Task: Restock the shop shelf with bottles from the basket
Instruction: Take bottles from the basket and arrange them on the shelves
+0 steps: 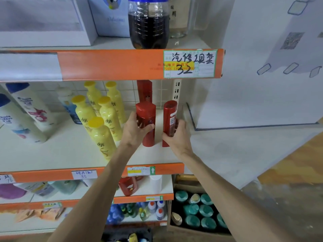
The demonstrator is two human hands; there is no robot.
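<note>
Both hands are up on the middle shelf (70,151), near its right end, one bottle each. The left hand (138,128) is wrapped round the left red bottle (146,110), thumb across the front and fingers curled behind. That bottle looks upright, with its base on the board or as good as. The right hand (177,135) is clamped round the lower half of the right red bottle (170,110), barcode side facing out. This one leans a touch, and I can't tell if its base sits flat yet. There's a narrow gap between the two, and a back red bottle (144,89) stands behind the left one by the rear grid. The basket (122,233) is down at the bottom edge of view, barely visible.

What I'd worry about:

- These are tall, skinny bottles. Let go of the right one while it's leaning and I reckon it tips, either into its neighbour or off the right end of the shelf.
- Shoving the left one straight back could knock the back red bottle against the grid.
- The yellow bottles (104,119) are packed just beside the left forearm. The front one is nearly touching it, so a sloppy pull-out could sweep it over and topple the rest.
</note>
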